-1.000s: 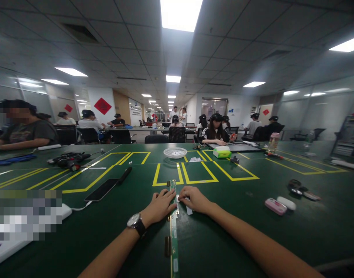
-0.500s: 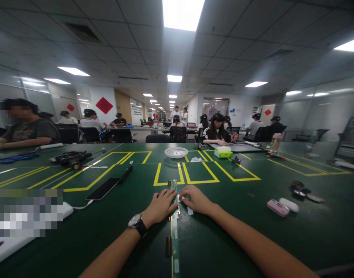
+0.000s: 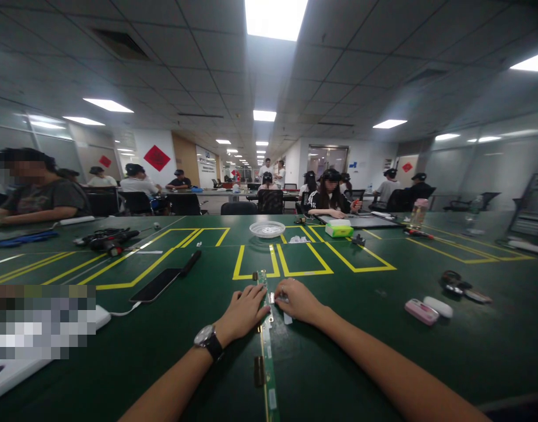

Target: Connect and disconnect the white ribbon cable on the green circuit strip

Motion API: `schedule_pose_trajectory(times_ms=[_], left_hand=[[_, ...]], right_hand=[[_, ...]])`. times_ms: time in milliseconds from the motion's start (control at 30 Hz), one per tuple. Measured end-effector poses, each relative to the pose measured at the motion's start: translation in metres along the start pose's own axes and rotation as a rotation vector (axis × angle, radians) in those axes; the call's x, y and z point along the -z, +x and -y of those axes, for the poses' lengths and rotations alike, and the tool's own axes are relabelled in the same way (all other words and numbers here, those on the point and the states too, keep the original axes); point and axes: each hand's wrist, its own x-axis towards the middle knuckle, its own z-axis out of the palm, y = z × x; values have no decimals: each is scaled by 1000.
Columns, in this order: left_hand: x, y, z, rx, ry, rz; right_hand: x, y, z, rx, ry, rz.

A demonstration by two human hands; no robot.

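A long, narrow green circuit board (image 3: pixel 269 366) lies lengthwise in front of me, with brown flex connector tabs (image 3: pixel 259 371) along its left edge. My left hand (image 3: pixel 244 309), a watch on its wrist, holds the board down, fingertips and thumb on its upper part. Just right of the board, my right hand (image 3: pixel 298 300) has its fingers pinched together. A small pale piece (image 3: pixel 272 298) shows between these fingertips and the board; what exactly they grip is hidden. Below the right fingers a white strip (image 3: pixel 288 319) sticks out.
A white basket (image 3: pixel 267 230) and green tissue pack (image 3: pixel 339 229) stand farther back. To the left are a phone (image 3: pixel 157 285), a power strip (image 3: pixel 36 363) and a power tool (image 3: pixel 113 240). Pink and white cases (image 3: pixel 422 310) lie right. Co-workers sit around the room.
The camera view has shifted slightly. The board's near end has swung a little to the right. Both hands keep nearly the same places, and the pale piece by the right fingertips shows more.
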Motion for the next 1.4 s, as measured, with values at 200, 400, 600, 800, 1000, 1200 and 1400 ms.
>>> schedule_pose_trajectory(times_ms=[200,400,600,800,1000,1200,1400], left_hand=[[0,0,-1,-1,12,11],[0,2,1,-12,-12,22],[3,2,2,-35,-31,37],[1,4,5,-39,-55,57],[-1,6,6,-41,-49,65],[-1,6,1,-32,-24,60],[-3,7,1,-18,-21,58]], right_hand=[[2,-1,0,50,41,5],[-1,-1,-1,42,70,-11],[-3,-1,-5,66,131,-23],[1,0,-8,127,190,-14],[-3,0,-12,134,211,-27],[-4,0,-10,120,188,-23],[-4,0,-9,118,178,-22]])
